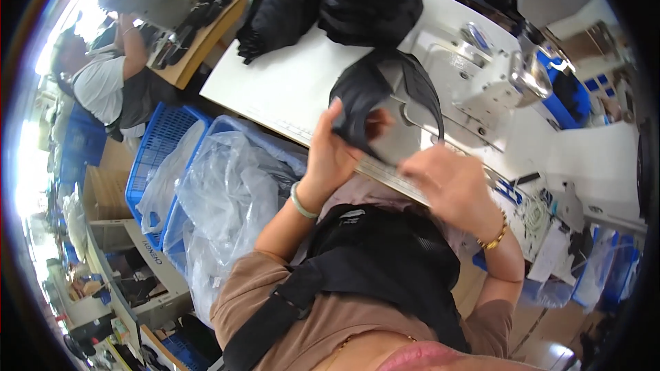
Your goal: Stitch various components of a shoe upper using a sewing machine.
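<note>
Black fabric piece (375, 96) sits pinched in the left hand (333, 154) — fingers closed on its lower edge — above the white sewing table (275, 82), just before the sewing machine (495, 75). Right hand (450, 185) hovers just beside it over the table edge; its grip cannot be told.

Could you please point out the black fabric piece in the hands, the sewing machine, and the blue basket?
black fabric piece (363, 93), head view, on its folded upper part.
sewing machine (481, 75), head view, on its white body.
blue basket (159, 141), head view, on its mesh wall.
</note>
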A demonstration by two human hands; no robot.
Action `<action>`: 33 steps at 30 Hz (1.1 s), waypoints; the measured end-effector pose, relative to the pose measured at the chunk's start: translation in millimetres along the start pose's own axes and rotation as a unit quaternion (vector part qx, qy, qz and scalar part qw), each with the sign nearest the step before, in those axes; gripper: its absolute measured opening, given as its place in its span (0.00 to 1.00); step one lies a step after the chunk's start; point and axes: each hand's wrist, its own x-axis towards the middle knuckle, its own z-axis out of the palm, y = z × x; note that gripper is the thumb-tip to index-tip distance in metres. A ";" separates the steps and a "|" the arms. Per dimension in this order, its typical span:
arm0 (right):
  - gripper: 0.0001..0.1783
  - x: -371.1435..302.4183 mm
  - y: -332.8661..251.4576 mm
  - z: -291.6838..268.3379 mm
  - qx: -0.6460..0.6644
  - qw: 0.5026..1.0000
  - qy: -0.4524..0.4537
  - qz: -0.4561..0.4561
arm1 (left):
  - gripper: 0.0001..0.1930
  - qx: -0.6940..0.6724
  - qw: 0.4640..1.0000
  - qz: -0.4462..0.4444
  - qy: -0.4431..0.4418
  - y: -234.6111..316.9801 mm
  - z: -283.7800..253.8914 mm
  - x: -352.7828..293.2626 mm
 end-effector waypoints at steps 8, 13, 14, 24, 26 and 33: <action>0.20 50.4 5.3 126.1 -0.148 0.967 -0.061 -0.198 | 0.10 0.153 0.939 0.268 0.150 126.7 -105.7 10.2; 0.17 152.5 17.7 227.9 -0.180 0.970 0.031 -0.162 | 0.11 0.347 0.872 0.304 0.165 265.0 -161.3 68.8; 0.17 166.3 23.5 245.3 -0.180 0.970 0.034 -0.162 | 0.11 0.357 0.870 0.284 0.186 279.0 -175.1 84.6; 0.19 201.6 73.6 261.0 -0.135 0.990 0.011 -0.026 | 0.17 0.783 0.450 0.339 0.263 308.1 -191.1 207.5; 0.21 171.7 91.4 249.7 -0.129 0.987 0.076 -0.057 | 0.17 0.718 0.473 0.402 0.315 281.3 -135.7 223.6; 0.37 87.4 63.2 129.5 -0.044 0.995 -0.083 0.020 | 0.21 0.749 0.280 0.588 -0.117 160.3 73.8 168.4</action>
